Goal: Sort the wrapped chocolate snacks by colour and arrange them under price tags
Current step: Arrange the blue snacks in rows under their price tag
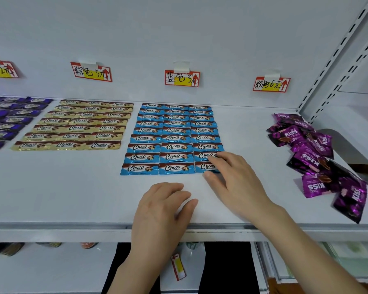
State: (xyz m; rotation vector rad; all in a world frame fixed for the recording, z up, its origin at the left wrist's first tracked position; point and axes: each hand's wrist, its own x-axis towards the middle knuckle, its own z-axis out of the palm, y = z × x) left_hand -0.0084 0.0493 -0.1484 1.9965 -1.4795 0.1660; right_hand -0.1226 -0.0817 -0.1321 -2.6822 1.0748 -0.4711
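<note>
Blue Choco snacks [172, 136] lie in a neat three-column grid on the white shelf [72, 187] under the blue price tag [182, 78]. My right hand [232, 177] pinches the front right blue snack [206, 166] between thumb and fingers at the grid's near corner. My left hand [164, 206] rests flat on the shelf in front of the grid, holding nothing. Gold Choco snacks [77, 124] sit in rows under their own tag [91, 72]. Dark purple Choco snacks [9, 117] lie at the far left. A loose heap of magenta Kiss snacks [319, 162] sits at the right, below another tag [271, 84].
The shelf's front edge [72, 230] runs across below my hands. A slotted upright [327, 71] bounds the shelf at the right. A lower shelf holds jars [6, 248] and a loose price tag [179, 266]. A partly cut-off tag [2, 70] hangs at the far left.
</note>
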